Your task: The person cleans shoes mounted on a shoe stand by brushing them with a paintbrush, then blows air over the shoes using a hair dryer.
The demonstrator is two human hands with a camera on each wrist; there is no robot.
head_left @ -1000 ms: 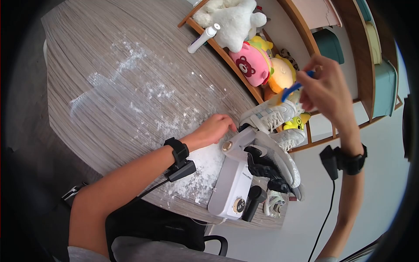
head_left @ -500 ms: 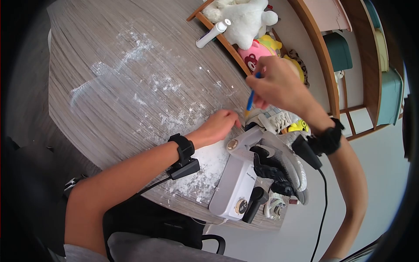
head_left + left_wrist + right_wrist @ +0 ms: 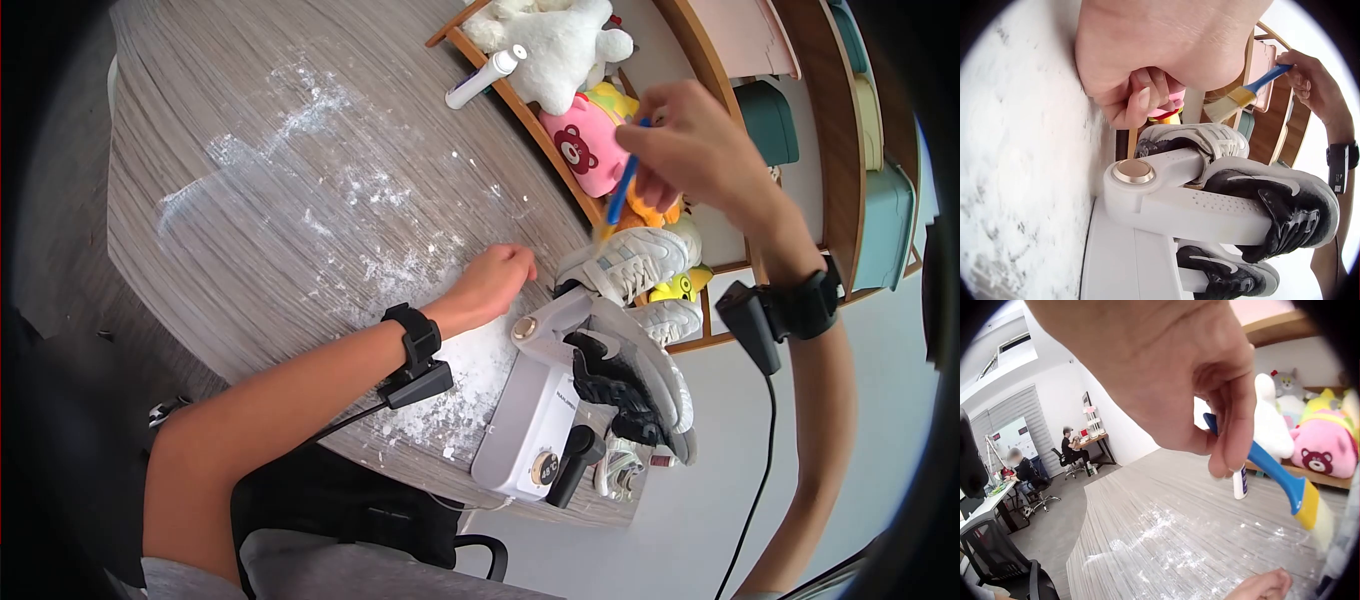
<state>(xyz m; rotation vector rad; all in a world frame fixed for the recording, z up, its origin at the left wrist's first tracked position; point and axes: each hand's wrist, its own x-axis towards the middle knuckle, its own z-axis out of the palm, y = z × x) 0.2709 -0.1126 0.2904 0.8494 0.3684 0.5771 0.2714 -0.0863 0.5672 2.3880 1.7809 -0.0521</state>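
Observation:
My right hand point(image 3: 700, 150) pinches the blue handle of a paintbrush point(image 3: 625, 187), bristles pointing down over a white sneaker point(image 3: 645, 262). In the left wrist view its pale bristles and yellow ferrule point(image 3: 1244, 95) show above the shoes. My left hand point(image 3: 490, 285) rests on the powdery table, fingers loosely curled with nothing in them, beside the white shoe dryer point(image 3: 530, 420). Two black sneakers point(image 3: 1291, 203) with grey soles sit on the dryer's arms. The white sneaker is on another arm, its toe toward the shelf.
White powder point(image 3: 470, 385) is scattered over the wood-grain table point(image 3: 200, 90). Along the far edge, a shelf holds plush toys point(image 3: 590, 150), with a white tube point(image 3: 485, 77) in front. A black cylindrical device point(image 3: 577, 465) lies by the dryer. Two people sit at desks in the background.
My right hand with the brush swung left and down to the white sneaker's heel, then back up and right over it. My left hand has stayed near the dryer, shifting slightly.

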